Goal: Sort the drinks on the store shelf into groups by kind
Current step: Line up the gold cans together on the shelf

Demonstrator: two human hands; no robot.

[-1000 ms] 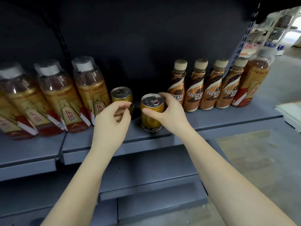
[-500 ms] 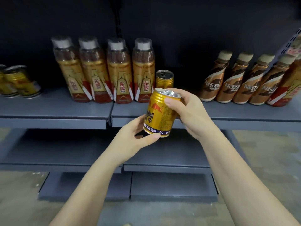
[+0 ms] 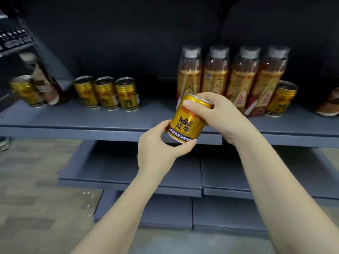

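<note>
A gold Red Bull can [image 3: 187, 123] hangs in front of the grey shelf [image 3: 91, 121], held by both hands. My right hand [image 3: 218, 116] grips its top rim from the right. My left hand [image 3: 161, 147] cups its base from below. Three gold cans [image 3: 107, 93] stand in a row on the shelf at the left. Further left, another gold can [image 3: 24, 90] stands next to a brown coffee bottle [image 3: 43, 83]. Several amber tea bottles [image 3: 231, 79] stand at the right, with a lone gold can [image 3: 281, 99] beside them.
A brown bottle base [image 3: 328, 105] shows at the right edge. Lower grey shelves [image 3: 128, 173] jut out under my arms. A dark back panel rises behind the drinks. A concrete floor lies below, and a shoe [image 3: 4, 143] shows at the far left.
The can came off the shelf and is now held in both hands. My view has swung left, so the can row at the left has come into sight and the coffee bottles have slid out right.
</note>
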